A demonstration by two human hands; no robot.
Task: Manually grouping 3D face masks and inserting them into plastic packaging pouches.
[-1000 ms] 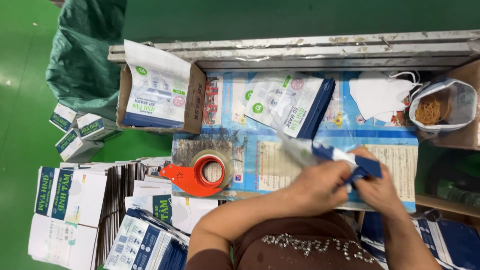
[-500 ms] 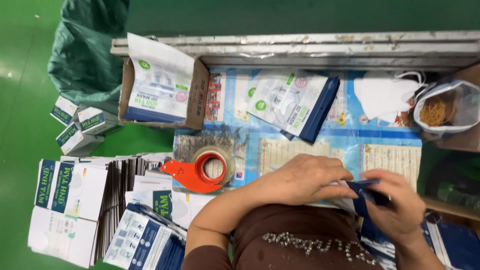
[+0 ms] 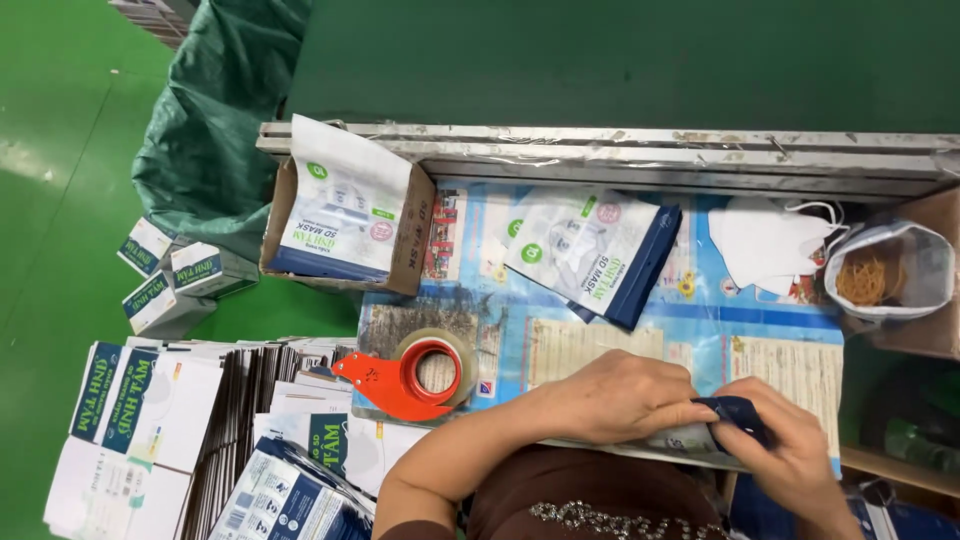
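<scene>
Fingers of both my left hand [image 3: 625, 398] and right hand [image 3: 790, 450] pinched shut on a blue-edged pouch [image 3: 722, 425]; white-and-blue pouches [image 3: 590, 250] lay behind.

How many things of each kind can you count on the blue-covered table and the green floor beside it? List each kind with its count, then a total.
Tape dispenser: 1
Pouch stacks on the table: 1
Pouch in the hands: 1
Open cardboard box of pouches: 1
Small boxes on the floor: 3
Bag of rubber bands: 1
Total: 8

My left hand [image 3: 625, 395] and right hand [image 3: 790, 455] cover most of the dark blue packet [image 3: 735, 412] (only its corner peeks out). My forearms run off the bottom edge, and the cardboard box [image 3: 935, 270] is cut by the right edge.
</scene>
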